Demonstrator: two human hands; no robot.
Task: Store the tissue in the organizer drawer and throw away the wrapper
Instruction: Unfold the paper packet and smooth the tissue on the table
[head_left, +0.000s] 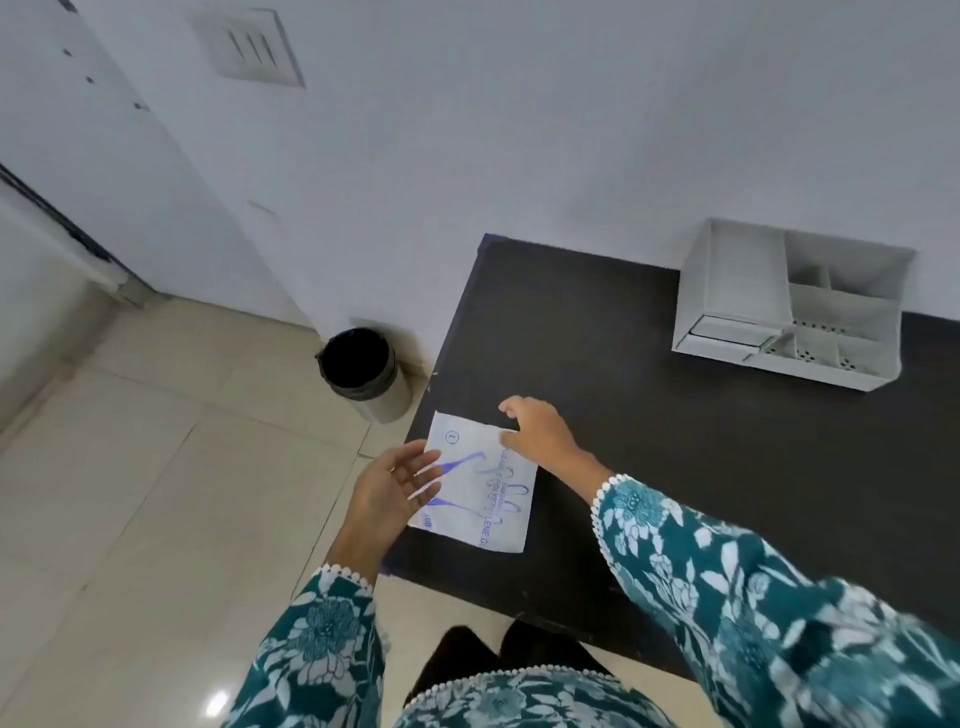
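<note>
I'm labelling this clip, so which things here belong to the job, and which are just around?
Job:
wrapped packet
organizer
bin
left hand
right hand

Just around:
table
wall vent

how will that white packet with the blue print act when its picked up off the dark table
The packet lies flat and thin on the table, so it is probably light and floppy, likely sagging if lifted by one edge. Its surface looks smooth, so it may slide when pushed. The left hand at its overhanging edge and the right hand on its far corner suggest two-handed support helps.
</note>
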